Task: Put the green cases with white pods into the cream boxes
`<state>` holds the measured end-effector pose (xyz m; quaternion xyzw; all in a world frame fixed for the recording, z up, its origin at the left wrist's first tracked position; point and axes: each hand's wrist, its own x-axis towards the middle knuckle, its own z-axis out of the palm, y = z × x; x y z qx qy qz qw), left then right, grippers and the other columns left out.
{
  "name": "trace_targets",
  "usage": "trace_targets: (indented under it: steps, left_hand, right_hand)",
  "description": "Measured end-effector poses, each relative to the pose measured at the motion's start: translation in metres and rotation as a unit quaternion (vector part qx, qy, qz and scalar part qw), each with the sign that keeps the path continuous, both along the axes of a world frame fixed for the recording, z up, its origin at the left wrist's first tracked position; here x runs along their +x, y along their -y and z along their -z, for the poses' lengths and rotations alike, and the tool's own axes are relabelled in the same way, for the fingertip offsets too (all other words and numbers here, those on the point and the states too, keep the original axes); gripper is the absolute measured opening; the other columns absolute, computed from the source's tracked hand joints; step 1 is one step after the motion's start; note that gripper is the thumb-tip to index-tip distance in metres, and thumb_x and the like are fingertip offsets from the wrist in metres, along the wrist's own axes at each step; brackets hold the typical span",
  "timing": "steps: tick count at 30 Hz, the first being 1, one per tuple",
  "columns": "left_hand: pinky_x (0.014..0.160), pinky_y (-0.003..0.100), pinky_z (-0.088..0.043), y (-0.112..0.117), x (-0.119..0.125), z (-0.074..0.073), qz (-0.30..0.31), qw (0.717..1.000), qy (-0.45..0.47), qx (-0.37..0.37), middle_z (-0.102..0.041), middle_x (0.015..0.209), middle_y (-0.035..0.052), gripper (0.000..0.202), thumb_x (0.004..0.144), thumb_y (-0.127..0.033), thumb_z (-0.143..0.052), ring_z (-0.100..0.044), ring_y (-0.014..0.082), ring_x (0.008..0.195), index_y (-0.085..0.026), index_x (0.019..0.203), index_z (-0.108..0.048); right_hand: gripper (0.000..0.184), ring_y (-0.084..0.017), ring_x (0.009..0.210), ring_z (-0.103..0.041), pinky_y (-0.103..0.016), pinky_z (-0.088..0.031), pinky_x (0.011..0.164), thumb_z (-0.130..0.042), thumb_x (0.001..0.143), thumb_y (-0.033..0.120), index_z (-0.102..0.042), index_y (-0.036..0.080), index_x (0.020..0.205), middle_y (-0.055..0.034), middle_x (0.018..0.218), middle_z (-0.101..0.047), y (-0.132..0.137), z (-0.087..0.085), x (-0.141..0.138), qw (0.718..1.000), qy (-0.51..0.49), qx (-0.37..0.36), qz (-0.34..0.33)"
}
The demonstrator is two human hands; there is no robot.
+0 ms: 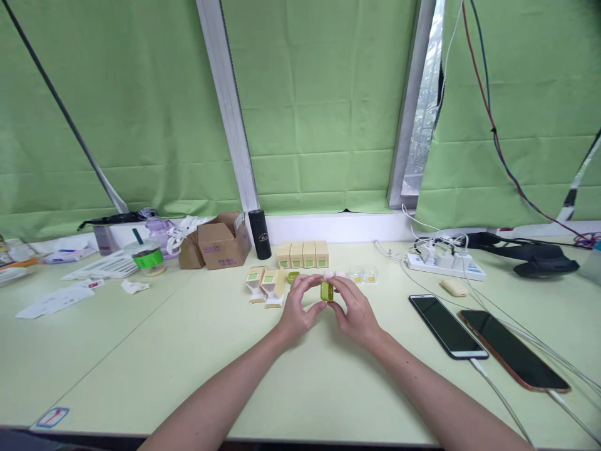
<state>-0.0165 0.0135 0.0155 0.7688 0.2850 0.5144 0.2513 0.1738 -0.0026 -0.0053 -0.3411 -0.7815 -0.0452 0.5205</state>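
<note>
Both hands meet over the middle of the table around a small green case (pixel 324 292), its hollow side turned to the right. My left hand (pixel 299 305) grips it from the left with thumb and fingers. From the right, my right hand (pixel 355 308) closes on the same case. Just behind my left fingers lies another green piece (pixel 293 275). Two opened small cartons (pixel 273 285) stand left of my hands, flaps toward me. Beyond my right hand sit two clear containers (pixel 370 274) with yellow bits inside. Pale pinkish pieces (pixel 339 274) are partly hidden by my fingers.
Several closed small cartons (pixel 303 255) form a row at the back, near a black bottle (pixel 260 234) and a brown cardboard box (pixel 225 241). Two phones (pixel 449 327) on cables lie at right, before a power strip (pixel 446 265). A lidded cup (pixel 149 258) stands left.
</note>
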Motion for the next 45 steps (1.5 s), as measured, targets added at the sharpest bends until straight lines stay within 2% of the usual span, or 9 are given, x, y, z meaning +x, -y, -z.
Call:
trace_targets:
  steps: [3, 7, 11, 24, 45]
  left_hand:
    - [0.107, 0.048, -0.050, -0.0018, -0.0008, -0.0002, -0.030, 0.999, 0.000, 0.012, -0.062, 0.122, 0.0107, 0.033, 0.095, -0.029, -0.065, -0.064, 0.0270, 0.117, -0.026, 0.128, -0.063]
    - [0.094, 0.042, -0.052, -0.0065, -0.0001, 0.0021, -0.093, 0.996, -0.010, -0.008, -0.065, 0.103, 0.0077, 0.012, 0.095, -0.031, -0.062, -0.065, 0.0234, 0.101, -0.022, 0.103, -0.068]
    - [0.089, 0.038, -0.052, -0.0073, 0.0024, 0.0027, -0.077, 0.996, -0.019, -0.037, -0.065, 0.091, 0.0053, 0.013, 0.095, -0.032, -0.061, -0.062, 0.0209, 0.091, -0.021, 0.091, -0.066]
    - [0.083, 0.036, -0.051, -0.0045, 0.0069, 0.0006, -0.070, 0.997, -0.011, -0.035, -0.063, 0.079, 0.0033, 0.019, 0.095, -0.031, -0.059, -0.059, 0.0202, 0.084, -0.021, 0.080, -0.064]
    - [0.086, 0.036, -0.050, -0.0038, 0.0062, 0.0006, -0.078, 0.996, -0.009, -0.044, -0.061, 0.085, 0.0036, 0.020, 0.095, -0.031, -0.059, -0.059, 0.0199, 0.088, -0.020, 0.079, -0.062]
  right_hand:
    - [0.059, -0.030, 0.131, -0.060, -0.054, -0.060, 0.105, -0.053, 0.095, 0.009, -0.047, 0.028, 0.150, -0.0125, 0.137, -0.063, -0.0016, 0.0019, 0.0009, 0.999, -0.036, -0.009, -0.004]
    - [0.054, -0.030, 0.133, -0.059, -0.055, -0.058, 0.107, -0.053, 0.096, 0.010, -0.050, 0.028, 0.146, -0.0123, 0.137, -0.063, -0.0013, 0.0032, 0.0001, 0.997, -0.066, -0.034, -0.023]
    - [0.051, -0.029, 0.132, -0.060, -0.055, -0.058, 0.107, -0.054, 0.096, 0.010, -0.051, 0.027, 0.143, -0.0123, 0.135, -0.064, -0.0016, 0.0052, -0.0018, 0.997, -0.068, -0.035, -0.027]
    - [0.049, -0.030, 0.124, -0.064, -0.054, -0.061, 0.102, -0.054, 0.094, 0.009, -0.052, 0.026, 0.140, -0.0129, 0.130, -0.066, 0.0000, 0.0028, -0.0022, 0.998, -0.056, -0.029, -0.026]
    - [0.047, -0.029, 0.124, -0.064, -0.054, -0.061, 0.101, -0.055, 0.094, 0.010, -0.053, 0.026, 0.138, -0.0125, 0.129, -0.066, -0.0019, 0.0041, -0.0027, 0.996, -0.069, -0.043, -0.035]
